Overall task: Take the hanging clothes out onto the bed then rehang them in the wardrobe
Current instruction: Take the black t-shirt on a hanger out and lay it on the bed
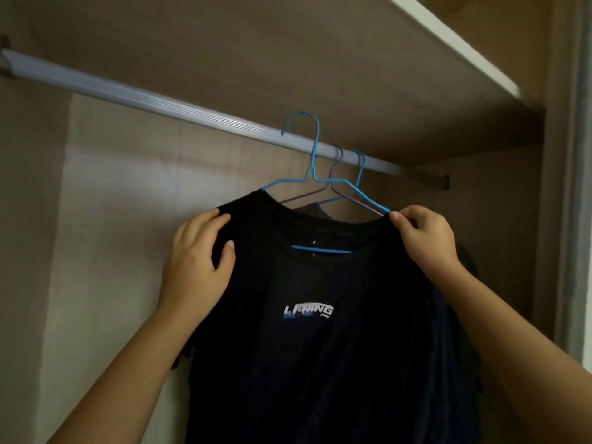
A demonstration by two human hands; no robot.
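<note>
Your left hand (198, 261) grips one shoulder of the black T-shirt (320, 354), your right hand (426, 241) pinches the other, and above your grip the blue hanger (310, 175) seems just off the rail (160, 102).

Wardrobe (320, 43) interior, viewed from below.

- Back panel (112, 203): pale beige board, filling the left and centre of the frame.
- Left side panel (28, 219): same finish, darker in tone.
- Right side panel (499, 251): in shadow.
- Rail (160, 104): ribbed silver metal bar, running from the upper left down to the centre right, with an end bracket (440, 182) on the right side panel.
- Shelf (448, 33): directly above the rail; white front edge at upper right, brown underside.
- Frame strip (576, 187): grey vertical band at the right edge.

Lighting is dim and brightest on the back panel.
</note>
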